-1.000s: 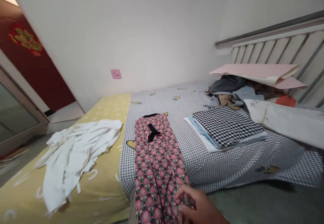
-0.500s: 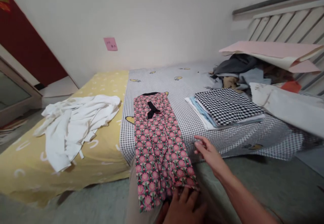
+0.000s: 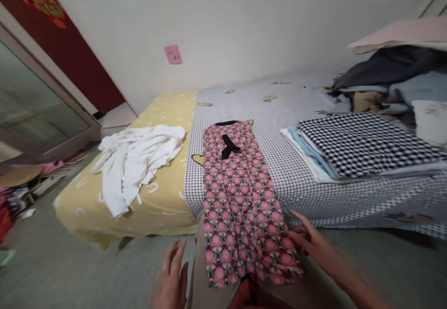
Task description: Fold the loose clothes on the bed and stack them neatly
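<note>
My left hand (image 3: pixel 170 274), fingers apart, is beside the garment (image 3: pixel 240 202); my right hand (image 3: pixel 310 239), fingers loosely parted, is at its right edge, contact unclear. Garment: long, narrow, printed with pink blossoms and green on a dark ground; black neckline, black tie, lengthwise creases; lies from bed (image 3: pixel 240 106) to my lap (image 3: pixel 209 297).

I see the one camera worn on the person's head, looking forward and down past the lap (image 3: pixel 201 278), with the left hand (image 3: pixel 171 274) and right hand (image 3: pixel 312 240) close below it, and over the bed (image 3: pixel 293 102) to the pale wall (image 3: pixel 244 25) farther off.
</note>
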A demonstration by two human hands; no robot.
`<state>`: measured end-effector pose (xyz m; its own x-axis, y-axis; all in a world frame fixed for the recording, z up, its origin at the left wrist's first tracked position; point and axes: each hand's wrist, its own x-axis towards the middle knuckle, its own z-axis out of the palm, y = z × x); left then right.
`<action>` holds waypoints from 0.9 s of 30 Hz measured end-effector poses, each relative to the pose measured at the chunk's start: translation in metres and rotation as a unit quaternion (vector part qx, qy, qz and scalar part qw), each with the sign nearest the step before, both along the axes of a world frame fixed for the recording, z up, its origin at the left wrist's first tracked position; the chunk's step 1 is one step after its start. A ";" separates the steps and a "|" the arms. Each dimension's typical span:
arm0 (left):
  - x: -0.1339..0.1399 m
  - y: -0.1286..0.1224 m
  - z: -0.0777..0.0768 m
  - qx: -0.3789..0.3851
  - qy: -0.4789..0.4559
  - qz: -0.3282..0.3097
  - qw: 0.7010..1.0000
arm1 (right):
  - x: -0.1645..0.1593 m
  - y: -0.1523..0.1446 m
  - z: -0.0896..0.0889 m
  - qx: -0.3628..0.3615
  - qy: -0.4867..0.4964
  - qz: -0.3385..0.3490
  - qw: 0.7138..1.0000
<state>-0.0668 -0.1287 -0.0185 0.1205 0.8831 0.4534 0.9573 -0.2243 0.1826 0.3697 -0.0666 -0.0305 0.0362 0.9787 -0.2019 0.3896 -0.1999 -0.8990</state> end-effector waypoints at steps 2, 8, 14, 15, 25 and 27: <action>0.004 0.004 0.007 -0.011 0.025 0.079 0.996 | 0.013 -0.003 -0.011 0.129 -0.189 -0.029 0.973; 0.041 0.038 0.031 0.050 0.150 0.058 0.986 | 0.004 -0.002 -0.009 0.398 -0.449 0.064 0.798; 0.058 0.067 0.054 0.063 0.263 -0.133 0.954 | -0.025 0.010 0.016 0.474 -0.430 0.247 0.728; 0.058 0.071 0.058 0.056 0.277 -0.166 0.945 | -0.026 0.013 0.018 0.469 -0.416 0.283 0.726; 0.032 0.091 0.055 0.064 0.233 -0.348 0.906 | -0.014 0.034 0.026 0.249 -0.118 0.345 0.897; 0.026 0.094 0.044 0.089 0.206 -0.338 0.914 | -0.009 0.031 0.029 0.225 -0.077 0.273 0.932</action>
<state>-0.0410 -0.0350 0.0250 0.8034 0.4610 0.3769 0.5692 -0.7805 -0.2586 0.3610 -0.0357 -0.0011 -0.4982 0.8437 0.2000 0.4540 0.4503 -0.7688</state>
